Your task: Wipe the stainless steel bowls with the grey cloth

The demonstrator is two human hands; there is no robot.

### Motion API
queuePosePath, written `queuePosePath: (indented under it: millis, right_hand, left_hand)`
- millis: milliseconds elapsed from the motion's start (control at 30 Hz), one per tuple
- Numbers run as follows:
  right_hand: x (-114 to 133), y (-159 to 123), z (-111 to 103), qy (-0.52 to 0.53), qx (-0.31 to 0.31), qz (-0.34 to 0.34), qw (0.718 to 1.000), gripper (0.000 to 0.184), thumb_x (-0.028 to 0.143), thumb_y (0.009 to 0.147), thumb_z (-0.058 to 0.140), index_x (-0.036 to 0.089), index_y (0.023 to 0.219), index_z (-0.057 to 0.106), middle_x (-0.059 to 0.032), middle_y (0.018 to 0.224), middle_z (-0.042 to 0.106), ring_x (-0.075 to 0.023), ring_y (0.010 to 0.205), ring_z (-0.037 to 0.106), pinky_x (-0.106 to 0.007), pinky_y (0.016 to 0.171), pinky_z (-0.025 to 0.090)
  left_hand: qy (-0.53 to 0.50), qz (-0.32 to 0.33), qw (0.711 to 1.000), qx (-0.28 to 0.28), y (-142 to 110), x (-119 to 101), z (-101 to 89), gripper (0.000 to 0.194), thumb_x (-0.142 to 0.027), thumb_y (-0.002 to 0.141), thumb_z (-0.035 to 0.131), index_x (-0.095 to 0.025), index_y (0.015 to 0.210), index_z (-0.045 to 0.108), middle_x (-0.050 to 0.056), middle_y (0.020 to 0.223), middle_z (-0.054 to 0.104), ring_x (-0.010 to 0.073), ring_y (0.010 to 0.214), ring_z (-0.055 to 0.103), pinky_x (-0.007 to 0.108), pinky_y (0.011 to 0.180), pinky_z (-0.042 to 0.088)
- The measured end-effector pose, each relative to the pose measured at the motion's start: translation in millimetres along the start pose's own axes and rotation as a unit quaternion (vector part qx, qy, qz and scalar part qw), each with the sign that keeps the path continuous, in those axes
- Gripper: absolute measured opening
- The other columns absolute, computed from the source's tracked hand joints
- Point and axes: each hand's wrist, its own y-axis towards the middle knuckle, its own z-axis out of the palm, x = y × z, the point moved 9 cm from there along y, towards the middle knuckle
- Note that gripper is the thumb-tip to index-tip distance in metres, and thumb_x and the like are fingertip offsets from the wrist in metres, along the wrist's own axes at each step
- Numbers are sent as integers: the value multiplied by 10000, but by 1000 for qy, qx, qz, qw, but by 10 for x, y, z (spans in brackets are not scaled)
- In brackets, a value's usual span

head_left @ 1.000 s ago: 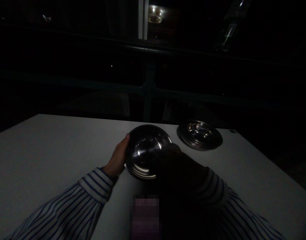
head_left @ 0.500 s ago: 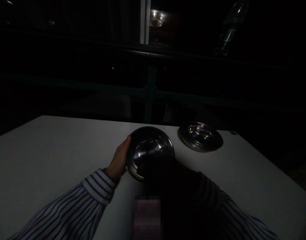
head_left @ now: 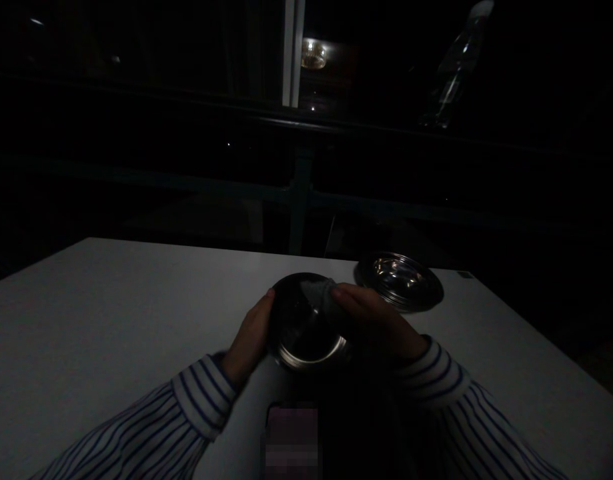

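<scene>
In dim light, a shiny metal bowl [head_left: 299,340] is held over the white table in front of me. My left hand [head_left: 251,337] grips its left rim, thumb on the edge and the other fingers hidden behind it. My right hand [head_left: 373,317] pinches a grey cloth [head_left: 319,293] and presses it against the upper right of the bowl. Part of that hand lies in deep shadow. Beyond it, to the right, a stack of metal bowls [head_left: 401,280] rests near the table's far edge.
The white table [head_left: 136,300] spans the lower view. A phone-like object [head_left: 292,433], pixelated, lies at the near edge. Past the table are a dark rail [head_left: 296,123] and a clear plastic bottle [head_left: 453,73] at the upper right.
My right hand has come up out of the shadow to the bowl's upper right, and the cloth now shows. My left hand keeps its hold on the rim; the bowl sits slightly lower in view.
</scene>
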Motion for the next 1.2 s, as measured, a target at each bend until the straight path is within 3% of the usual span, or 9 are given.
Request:
queuePosePath:
  millis: [167, 333, 533, 600, 667, 767, 867, 1033, 1200]
  right_hand:
    - [-137, 37, -151, 110, -84, 60, 988, 319, 443, 807, 457, 159, 703, 558, 12, 620, 526, -116, 566, 472, -223, 507, 362]
    - [-103, 35, -233, 144, -126, 50, 980, 279, 404, 802, 444, 186, 687, 577, -9, 618, 567, -146, 599, 516, -248, 551, 405]
    - [-41, 22, -254, 169, -159, 15, 973, 272, 378, 828, 438, 185, 809, 630, -18, 665, 609, -158, 623, 534, -271, 617, 433]
    - [-50, 23, -194, 186, -159, 16, 970, 281, 401, 826, 459, 177, 831, 629, -7, 645, 592, -145, 600, 514, -258, 597, 423]
    - [-58, 20, -109, 206, -158, 25, 965, 285, 419, 813, 484, 168, 822, 619, 9, 623, 562, -129, 581, 493, -238, 563, 403]
    - [-19, 6, 24, 220, -158, 28, 962, 300, 438, 795, 497, 156, 752, 590, 22, 611, 521, -112, 570, 466, -220, 527, 378]
    - [50, -9, 140, 209, -150, 30, 966, 307, 442, 781, 492, 151, 721, 568, 11, 631, 536, -122, 599, 490, -226, 540, 389]
    - [167, -13, 217, 159, -140, 2, 977, 308, 412, 782, 469, 146, 858, 603, -61, 883, 638, -197, 870, 578, -302, 791, 435]
    - [37, -2, 123, 204, -179, 22, 962, 354, 362, 733, 549, 168, 1029, 568, -89, 1108, 614, -210, 1053, 555, -326, 887, 432]
  left_hand:
    - [73, -9, 997, -12, -45, -7, -75, 555, -569, 760, 450, -126, 1039, 634, 104, 1028, 683, 261, 968, 609, 367, 866, 435]
    - [188, 19, 981, -38, -39, -107, -183, 548, -557, 737, 486, -109, 1014, 639, 136, 1020, 674, 280, 972, 598, 381, 872, 417]
    - [315, 109, 935, -120, -148, -540, -199, 548, -503, 754, 507, -117, 1141, 548, 162, 1141, 589, 273, 1027, 556, 400, 887, 407]
    - [303, 130, 941, -70, -209, -631, -51, 412, -463, 762, 521, -164, 1033, 604, 112, 1024, 639, 240, 919, 599, 368, 820, 449]
    - [284, 139, 947, 55, -277, -615, 216, 291, -394, 761, 551, -196, 953, 643, 80, 964, 662, 217, 877, 613, 335, 787, 465]
    - [262, 183, 937, 139, -400, -606, 426, 339, -266, 692, 644, -245, 1029, 631, 55, 1049, 650, 213, 942, 600, 314, 815, 457]
    - [248, 181, 942, 136, -424, -569, 438, 393, -234, 675, 655, -250, 1067, 618, 57, 1048, 657, 225, 931, 606, 330, 819, 455]
    - [98, 46, 982, 154, -375, -566, 412, 250, -330, 767, 527, -195, 932, 658, 59, 896, 699, 254, 878, 626, 359, 755, 481]
    - [-55, -19, 996, 65, -315, -693, 223, 231, -246, 688, 532, -179, 864, 666, 38, 844, 708, 247, 849, 635, 344, 734, 486]
